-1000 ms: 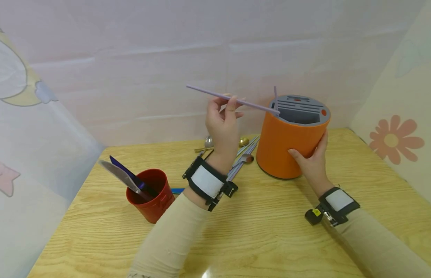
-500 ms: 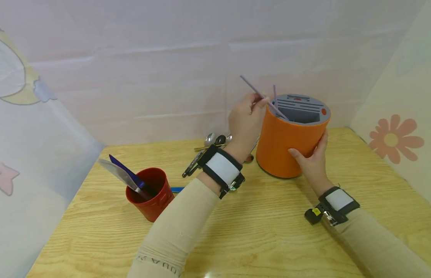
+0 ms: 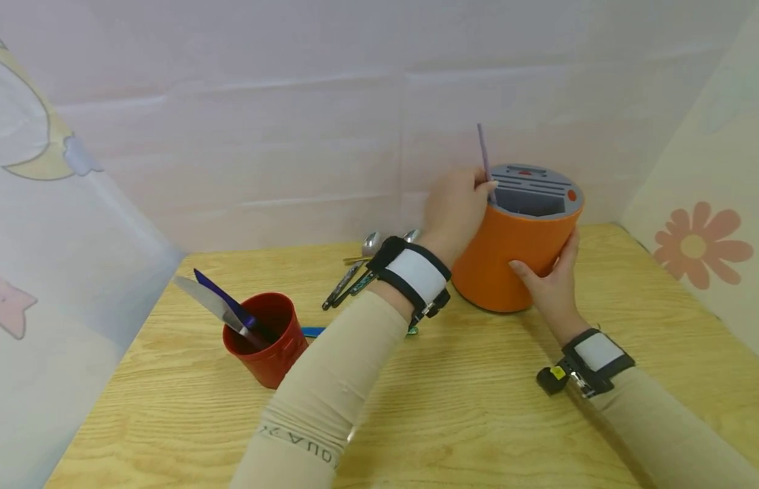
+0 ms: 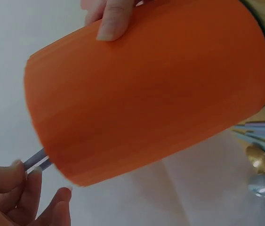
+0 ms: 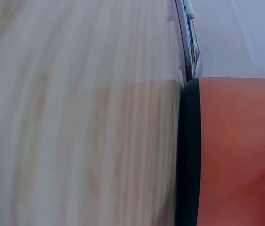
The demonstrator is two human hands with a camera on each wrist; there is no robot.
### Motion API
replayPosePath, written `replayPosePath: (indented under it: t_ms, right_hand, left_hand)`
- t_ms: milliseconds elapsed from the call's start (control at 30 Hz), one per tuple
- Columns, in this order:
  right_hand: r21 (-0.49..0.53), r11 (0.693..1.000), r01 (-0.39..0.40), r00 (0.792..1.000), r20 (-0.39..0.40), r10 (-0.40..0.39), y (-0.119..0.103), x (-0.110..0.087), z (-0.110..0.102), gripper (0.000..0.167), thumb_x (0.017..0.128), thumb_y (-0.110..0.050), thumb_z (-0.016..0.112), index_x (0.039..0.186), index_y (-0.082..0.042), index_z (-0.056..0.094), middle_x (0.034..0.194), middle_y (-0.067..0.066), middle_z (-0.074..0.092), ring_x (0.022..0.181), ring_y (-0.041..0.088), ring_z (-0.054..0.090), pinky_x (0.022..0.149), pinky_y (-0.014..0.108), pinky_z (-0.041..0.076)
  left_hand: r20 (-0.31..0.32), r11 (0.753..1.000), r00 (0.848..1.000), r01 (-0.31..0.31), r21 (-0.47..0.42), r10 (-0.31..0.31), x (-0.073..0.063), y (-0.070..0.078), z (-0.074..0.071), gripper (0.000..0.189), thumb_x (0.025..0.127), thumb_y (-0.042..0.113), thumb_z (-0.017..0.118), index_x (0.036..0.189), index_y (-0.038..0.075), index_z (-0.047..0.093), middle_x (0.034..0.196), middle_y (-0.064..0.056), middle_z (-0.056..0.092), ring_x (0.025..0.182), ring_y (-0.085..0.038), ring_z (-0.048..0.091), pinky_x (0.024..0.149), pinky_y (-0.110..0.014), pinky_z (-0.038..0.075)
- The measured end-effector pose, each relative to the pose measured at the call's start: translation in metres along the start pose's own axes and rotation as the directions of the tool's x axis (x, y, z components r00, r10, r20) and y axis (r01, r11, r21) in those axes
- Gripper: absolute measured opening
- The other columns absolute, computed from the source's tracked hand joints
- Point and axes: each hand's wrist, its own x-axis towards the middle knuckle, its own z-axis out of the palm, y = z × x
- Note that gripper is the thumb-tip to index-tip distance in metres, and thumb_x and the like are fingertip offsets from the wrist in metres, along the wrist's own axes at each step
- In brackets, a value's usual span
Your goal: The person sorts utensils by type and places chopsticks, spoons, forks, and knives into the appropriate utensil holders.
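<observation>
My left hand (image 3: 455, 207) pinches a slim purple chopstick (image 3: 482, 144) at the left side of the orange utensil holder's (image 3: 507, 255) grey slotted top. The stick stands nearly upright, its lower end down at the opening. Two purple lengths (image 4: 37, 160) show side by side between my fingertips and the holder's rim in the left wrist view. My right hand (image 3: 553, 288) grips the holder low on its right side, thumb in front and fingers round the back. Only the orange wall (image 5: 240, 150) and dark base of the holder show in the right wrist view, without the hand.
At left stands a red cup (image 3: 266, 363) with a purple knife (image 3: 226, 299) and a silver-bladed knife (image 3: 202, 297) leaning in it. Spoons (image 3: 371, 242) and other cutlery lie behind my left forearm, partly hidden. A blue handle (image 3: 312, 331) lies beside the cup.
My left hand has moved right to the holder's top, bringing the chopstick from nearly level to nearly upright with its lower end at the opening. My right hand and the holder have stayed put.
</observation>
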Motion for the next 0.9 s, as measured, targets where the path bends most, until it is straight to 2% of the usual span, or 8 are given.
replayPosePath:
  t_ms: [133,267,400,467,567,700,900]
  right_hand:
    - [0.017,0.999,-0.034,0.999,0.011,0.033,0.001,-0.002,0.003,0.103,0.083,-0.011,0.077,0.155,-0.021,0.005,0.155,0.0,0.019,0.136,0.021,0.026,0.115,0.037,0.022]
    - [0.029,0.998,-0.053,0.998,0.022,0.052,-0.012,-0.005,0.008,0.102,0.084,-0.01,0.075,0.156,-0.018,0.003,0.156,0.003,0.017,0.137,0.023,0.025,0.115,0.04,0.021]
    - [0.027,0.999,-0.044,0.999,0.031,0.043,-0.026,-0.006,0.011,0.1,0.085,-0.011,0.074,0.156,-0.017,0.004,0.155,0.004,0.019,0.135,0.023,0.026,0.115,0.039,0.022]
    - [0.018,0.999,-0.036,0.999,0.032,0.035,-0.027,-0.006,0.011,0.098,0.085,-0.01,0.074,0.155,-0.017,0.006,0.154,0.004,0.021,0.135,0.023,0.028,0.115,0.038,0.022]
    - [0.0,1.0,-0.021,0.999,0.032,0.021,-0.029,-0.007,0.011,0.097,0.086,-0.009,0.073,0.155,-0.015,0.006,0.153,0.004,0.022,0.134,0.022,0.028,0.114,0.037,0.022]
    - [0.001,1.0,-0.007,0.999,0.033,0.007,-0.03,-0.01,0.011,0.096,0.086,-0.008,0.073,0.155,-0.014,0.006,0.153,0.004,0.022,0.134,0.022,0.028,0.113,0.035,0.024]
    - [0.003,1.0,0.014,1.0,0.01,-0.014,-0.036,-0.015,0.013,0.097,0.084,-0.009,0.075,0.154,-0.012,0.007,0.152,0.005,0.023,0.134,0.022,0.028,0.112,0.034,0.025]
  left_hand:
    - [0.011,1.0,1.0,0.022,0.012,-0.023,-0.002,-0.008,0.013,0.02,0.097,0.027,0.061,0.098,0.012,0.074,0.085,0.006,0.062,0.071,-0.008,0.052,0.058,-0.016,0.041]
    - [0.0,0.998,0.999,0.049,-0.026,-0.049,-0.006,-0.016,0.019,0.024,0.096,0.029,0.063,0.108,0.009,0.071,0.097,0.003,0.063,0.081,-0.008,0.054,0.067,-0.014,0.044]
    - [0.007,0.995,1.0,-0.006,-0.097,0.006,-0.009,-0.026,0.017,0.029,0.097,0.027,0.062,0.117,0.006,0.067,0.107,-0.003,0.063,0.095,-0.012,0.056,0.08,-0.015,0.046]
    - [0.015,0.992,0.999,-0.045,-0.12,0.047,-0.01,-0.03,0.015,0.031,0.097,0.025,0.061,0.121,0.004,0.066,0.111,-0.005,0.065,0.101,-0.014,0.058,0.086,-0.016,0.046]
    - [0.033,0.985,0.996,-0.073,-0.159,0.079,-0.011,-0.034,0.014,0.036,0.097,0.023,0.061,0.127,0.003,0.064,0.123,-0.005,0.065,0.113,-0.013,0.058,0.092,-0.015,0.044]
    - [0.065,0.98,0.995,-0.064,-0.187,0.077,-0.012,-0.037,0.013,0.041,0.097,0.024,0.062,0.133,0.004,0.058,0.137,-0.006,0.056,0.128,-0.013,0.05,0.098,-0.016,0.04]
    - [0.101,0.98,0.991,-0.065,-0.188,0.085,-0.013,-0.036,0.009,0.042,0.097,0.026,0.061,0.133,0.004,0.057,0.139,-0.005,0.054,0.131,-0.015,0.047,0.101,-0.017,0.038]
